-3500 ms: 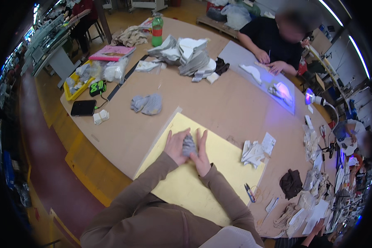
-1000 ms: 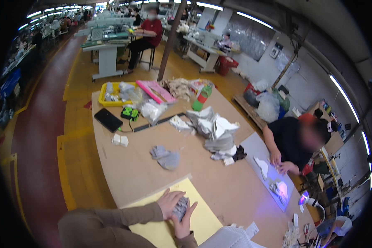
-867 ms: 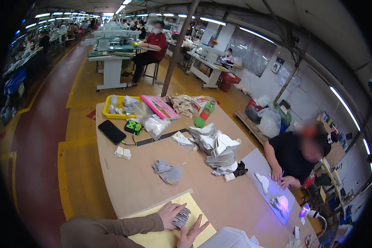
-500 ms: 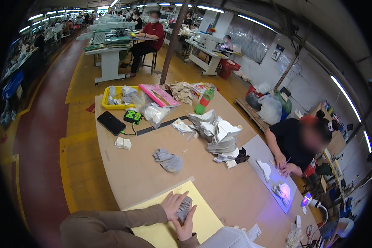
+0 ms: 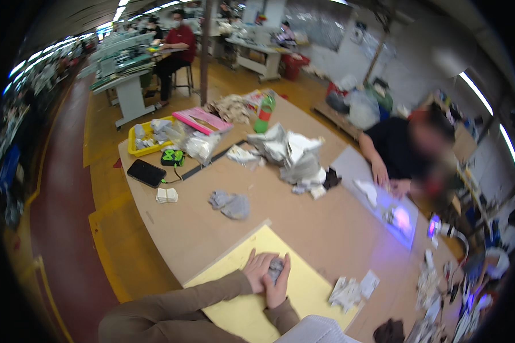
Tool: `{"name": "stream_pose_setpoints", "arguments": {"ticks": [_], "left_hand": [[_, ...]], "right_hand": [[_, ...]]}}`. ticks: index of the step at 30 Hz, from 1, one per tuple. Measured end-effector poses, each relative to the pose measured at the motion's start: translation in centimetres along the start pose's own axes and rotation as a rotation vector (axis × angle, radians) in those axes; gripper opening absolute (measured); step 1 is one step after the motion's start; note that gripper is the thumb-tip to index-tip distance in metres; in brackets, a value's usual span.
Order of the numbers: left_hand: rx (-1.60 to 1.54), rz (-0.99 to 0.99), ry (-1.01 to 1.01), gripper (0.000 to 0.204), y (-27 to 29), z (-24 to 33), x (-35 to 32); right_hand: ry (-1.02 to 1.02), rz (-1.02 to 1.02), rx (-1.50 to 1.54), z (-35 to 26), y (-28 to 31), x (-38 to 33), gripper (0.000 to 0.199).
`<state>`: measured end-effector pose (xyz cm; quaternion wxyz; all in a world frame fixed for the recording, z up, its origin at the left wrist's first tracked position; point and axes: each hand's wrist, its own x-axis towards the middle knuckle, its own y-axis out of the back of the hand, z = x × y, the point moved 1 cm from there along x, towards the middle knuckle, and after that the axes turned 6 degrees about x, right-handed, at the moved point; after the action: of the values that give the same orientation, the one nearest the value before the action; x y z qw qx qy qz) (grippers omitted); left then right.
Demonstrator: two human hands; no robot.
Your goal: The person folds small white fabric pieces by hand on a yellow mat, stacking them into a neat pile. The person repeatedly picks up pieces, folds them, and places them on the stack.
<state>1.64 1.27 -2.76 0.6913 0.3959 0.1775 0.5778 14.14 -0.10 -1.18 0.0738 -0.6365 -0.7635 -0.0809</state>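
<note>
A small stack of grey fabric pieces [image 5: 276, 267] is held between my two hands, low over a yellow sheet [image 5: 229, 308] on the table. My left hand [image 5: 260, 271] lies across its left side with the fingers together. From the right, my right hand [image 5: 278, 287] cups the stack, thumb and fingers pointing up along it. Much of the fabric is hidden by the hands. Beyond the sheet, another bundle of grey fabric pieces [image 5: 229, 204] rests on the brown tabletop [image 5: 194, 228].
White scraps [image 5: 345, 294] lie right of the sheet. A black phone [image 5: 147, 172], yellow basket [image 5: 134, 150], green bottle [image 5: 264, 114] and heap of white and grey pieces [image 5: 297, 160] stand farther back. At right, a co-worker [image 5: 400, 143] sits near a purple-lit lamp [image 5: 435, 226].
The whole view has swung, so the table sits differently in the picture. My hands have drawn closer together round the grey stack, and less of it shows.
</note>
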Motion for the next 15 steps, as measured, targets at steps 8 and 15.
{"name": "stream_pose_setpoints", "arguments": {"ticks": [8, 15], "left_hand": [[0.016, -0.119, 0.01, 0.094, 2.2, 1.3, -1.2], [-0.098, 0.048, 0.055, 0.073, 2.4, 0.7, -0.1]], "right_hand": [[0.042, -0.032, 0.013, -1.5, -0.1, 0.1, 0.092], [-0.142, -0.093, 0.469, -2.9, -0.2, 0.4, 0.106]]}}
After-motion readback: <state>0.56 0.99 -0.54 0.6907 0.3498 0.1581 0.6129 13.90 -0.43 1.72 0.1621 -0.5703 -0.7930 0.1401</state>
